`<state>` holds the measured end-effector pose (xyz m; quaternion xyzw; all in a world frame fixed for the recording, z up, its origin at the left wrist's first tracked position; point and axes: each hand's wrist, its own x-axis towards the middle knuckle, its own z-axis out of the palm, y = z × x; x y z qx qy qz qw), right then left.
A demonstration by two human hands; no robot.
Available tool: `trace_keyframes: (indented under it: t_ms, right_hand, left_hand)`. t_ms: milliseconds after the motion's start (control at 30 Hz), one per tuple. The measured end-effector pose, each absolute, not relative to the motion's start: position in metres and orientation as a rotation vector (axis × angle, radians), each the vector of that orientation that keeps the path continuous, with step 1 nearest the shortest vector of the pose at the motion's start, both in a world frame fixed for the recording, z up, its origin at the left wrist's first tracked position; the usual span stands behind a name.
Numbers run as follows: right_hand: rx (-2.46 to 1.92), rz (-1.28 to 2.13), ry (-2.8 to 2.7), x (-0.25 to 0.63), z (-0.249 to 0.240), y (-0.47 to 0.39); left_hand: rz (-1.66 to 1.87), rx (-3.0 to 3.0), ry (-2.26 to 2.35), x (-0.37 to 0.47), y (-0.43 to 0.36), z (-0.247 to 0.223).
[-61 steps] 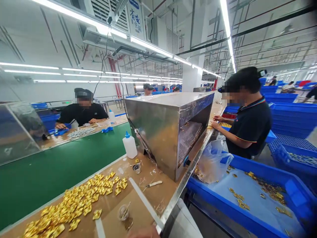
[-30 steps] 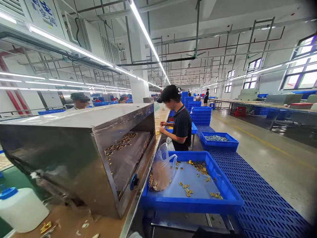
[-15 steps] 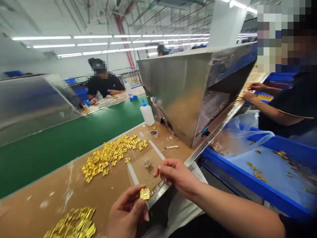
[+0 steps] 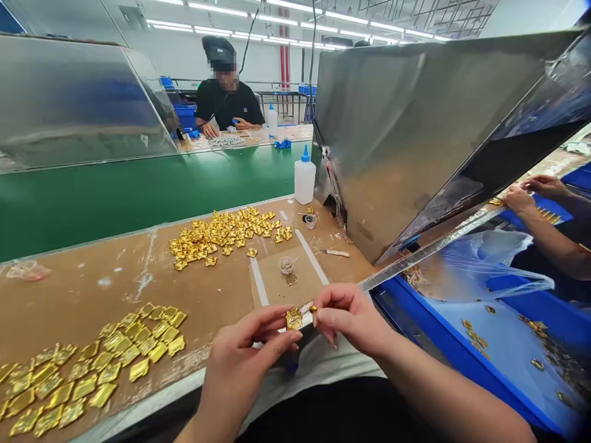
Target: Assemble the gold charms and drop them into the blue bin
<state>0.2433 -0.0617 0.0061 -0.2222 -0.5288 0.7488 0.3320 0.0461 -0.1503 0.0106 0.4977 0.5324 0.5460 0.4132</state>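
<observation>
Pinched between the thumb and fingers of my left hand (image 4: 258,341) is a small square gold metal piece (image 4: 294,319), its face turned up. Close beside it, my right hand (image 4: 348,317) grips a tiny gold part (image 4: 313,309) at its fingertips. The two hands are above the front edge of the brown work table (image 4: 203,307). Past them stands a small clear cup (image 4: 287,266) with thin sticks in it. A heap of small gold pieces (image 4: 212,237) lies behind, and larger flat gold pieces (image 4: 124,341) are spread at the left.
A white bottle with a blue cap (image 4: 304,178) stands by a large metal hood (image 4: 392,141). A knife (image 4: 335,253) lies near the cup. On the right is a blue tray (image 4: 466,363) with gold pieces. Co-workers sit across the green belt (image 4: 92,209) and at the right.
My view has turned to the right and levelled. My hands have come closer together, bringing the tiny gold part beside the square piece. More flat gold pieces show at the left.
</observation>
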Motion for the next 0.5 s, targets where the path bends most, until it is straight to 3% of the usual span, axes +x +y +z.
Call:
trace_keyframes:
  t_ms: [233,500]
  right_hand:
    - [-0.406,1.286,-1.963,0.248,0.023,-0.071]
    - [-0.173,1.020,-2.307,0.254,0.033,-0.064]
  left_hand:
    - [1.371,1.683,1.432,0.035,-0.155,0.016]
    - [1.323,1.960,1.376,0.031,-0.155,0.020]
